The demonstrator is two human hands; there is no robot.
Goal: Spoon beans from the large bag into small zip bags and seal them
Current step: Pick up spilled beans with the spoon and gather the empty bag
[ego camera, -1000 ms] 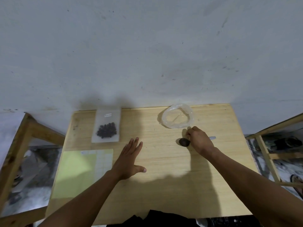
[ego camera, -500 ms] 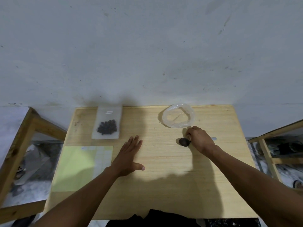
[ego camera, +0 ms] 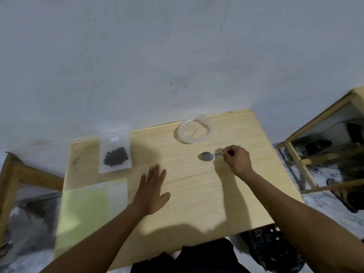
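Observation:
A clear large bag [ego camera: 195,131], rolled open into a ring, sits near the far edge of the wooden table [ego camera: 197,194]; I see no beans inside it. A small zip bag [ego camera: 115,154] holding dark beans lies flat at the far left. My right hand [ego camera: 237,160] pinches the handle of a metal spoon [ego camera: 206,156], whose bowl points left, just in front of the large bag. My left hand [ego camera: 152,191] lies flat on the table with fingers straight, holding nothing.
A pale green sheet [ego camera: 86,209] with clear small bags [ego camera: 117,191] on its right part covers the table's near left. A wall rises right behind the table. Wooden frames stand at the left [ego camera: 11,178] and right [ego camera: 307,154], with sandals [ego camera: 342,196] on the floor.
The view has tilted and shifted. My right hand has slid back along the spoon's handle, so the whole bowl now shows. My left hand stays flat on the table.

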